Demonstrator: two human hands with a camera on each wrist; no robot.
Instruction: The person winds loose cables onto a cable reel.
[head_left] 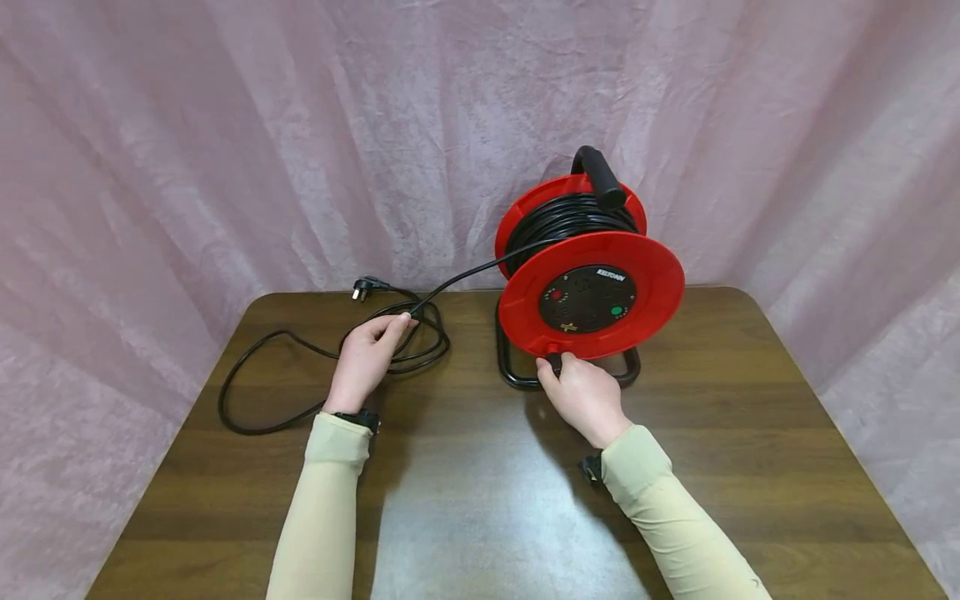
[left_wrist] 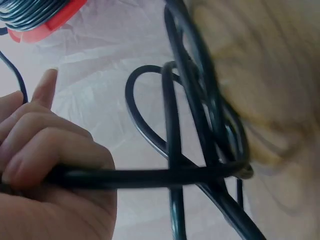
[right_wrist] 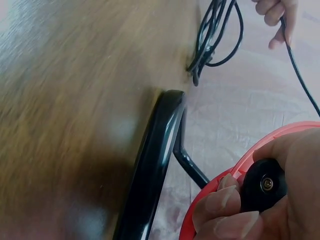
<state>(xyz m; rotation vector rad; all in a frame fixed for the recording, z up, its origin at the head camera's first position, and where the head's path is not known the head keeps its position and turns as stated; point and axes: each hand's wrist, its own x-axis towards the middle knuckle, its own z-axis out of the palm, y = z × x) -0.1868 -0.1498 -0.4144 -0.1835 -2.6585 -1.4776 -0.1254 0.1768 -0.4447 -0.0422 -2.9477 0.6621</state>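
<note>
A red cable reel with black cable wound on its drum stands on a black tube frame. My right hand grips the small black crank knob at the bottom of the reel's front disc. To the left, my left hand holds the black cable between thumb and fingers, and the cable runs taut from there up to the drum. In the left wrist view the cable also passes through the curled fingers. Loose loops of cable lie beside and behind this hand.
A black three-pin plug lies at the table's back edge, at the cable's end. One wide cable loop spreads over the left of the wooden table. The reel's black carrying handle rises on top. A pink curtain hangs behind.
</note>
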